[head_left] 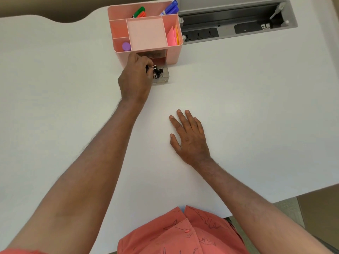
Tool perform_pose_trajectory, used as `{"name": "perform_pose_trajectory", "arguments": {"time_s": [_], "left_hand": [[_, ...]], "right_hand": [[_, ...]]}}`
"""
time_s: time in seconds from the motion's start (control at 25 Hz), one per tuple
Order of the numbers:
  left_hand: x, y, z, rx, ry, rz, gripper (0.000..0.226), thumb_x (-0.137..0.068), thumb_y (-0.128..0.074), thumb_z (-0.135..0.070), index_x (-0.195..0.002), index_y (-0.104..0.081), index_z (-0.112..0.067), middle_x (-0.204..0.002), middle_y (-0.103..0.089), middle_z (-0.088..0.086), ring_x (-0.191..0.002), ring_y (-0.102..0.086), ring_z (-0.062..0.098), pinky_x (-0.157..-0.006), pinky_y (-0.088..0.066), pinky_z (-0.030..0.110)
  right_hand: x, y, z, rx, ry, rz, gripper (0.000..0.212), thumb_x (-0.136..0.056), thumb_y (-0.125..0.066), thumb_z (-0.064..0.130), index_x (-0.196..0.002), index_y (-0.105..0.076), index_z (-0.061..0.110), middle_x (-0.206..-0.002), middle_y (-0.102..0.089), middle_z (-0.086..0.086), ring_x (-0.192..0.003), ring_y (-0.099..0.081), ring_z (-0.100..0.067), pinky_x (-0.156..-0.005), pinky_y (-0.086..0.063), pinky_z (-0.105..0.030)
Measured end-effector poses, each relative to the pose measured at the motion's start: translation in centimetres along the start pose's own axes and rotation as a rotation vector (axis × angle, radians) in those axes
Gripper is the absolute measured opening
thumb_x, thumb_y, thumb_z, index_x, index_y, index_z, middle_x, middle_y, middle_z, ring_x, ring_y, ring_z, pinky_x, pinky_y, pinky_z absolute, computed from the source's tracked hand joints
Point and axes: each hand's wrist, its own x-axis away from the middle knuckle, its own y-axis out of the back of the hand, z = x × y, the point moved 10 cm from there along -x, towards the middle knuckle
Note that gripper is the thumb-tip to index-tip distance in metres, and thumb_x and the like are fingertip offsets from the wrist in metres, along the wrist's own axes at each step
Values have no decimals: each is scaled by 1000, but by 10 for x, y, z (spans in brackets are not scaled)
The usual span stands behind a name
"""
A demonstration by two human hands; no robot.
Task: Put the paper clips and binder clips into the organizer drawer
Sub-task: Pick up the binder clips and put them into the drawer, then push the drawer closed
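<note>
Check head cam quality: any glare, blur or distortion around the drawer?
Head view: even soft light, no glare on the white table; wide-angle bend curves the table edges; the clear drawer and its binder clips look soft and small, partly hidden by the left hand; faint shadow under the right hand.

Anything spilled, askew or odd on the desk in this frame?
Nothing stands out. The clear drawer is pulled out of the pink organizer with binder clips inside; the left hand is at it, the right hand rests flat on the table.
</note>
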Motion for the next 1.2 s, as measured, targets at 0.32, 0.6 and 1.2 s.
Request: {"name": "perform_pose_trajectory", "arguments": {"time_s": [0.32,0.6,1.2], "left_hand": [[5,38,16,235,66,-295,22,-94,-57,-30,-114,-63,-21,-117,-57,-1,-99,-58,7,-70,-43,14],[-29,14,88,855,641,-172,47,-88,-70,-40,-130,-53,-26,-128,-57,-1,-108,-60,10,-86,-54,26],[-26,-14,90,1222,531,32,48,-94,-66,-45,-138,-61,-25,-128,-71,-5,-112,-67,10,-97,-54,31]], "right_hand": [[-1,1,3,-4,7,18,58,-102,-48,37,-157,-38,24,-168,-25,-1,-158,-14,-22,-125,-21,-47],[-1,3,4,-15,-2,15,59,-101,-51,35,-157,-37,25,-168,-23,1,-158,-13,-21,-124,-23,-48],[-115,-15,45,-1950,-1079,113,48,-102,-50,42,-142,-50,17,-140,-61,-9,-129,-59,-27,-113,-43,-44]]}}
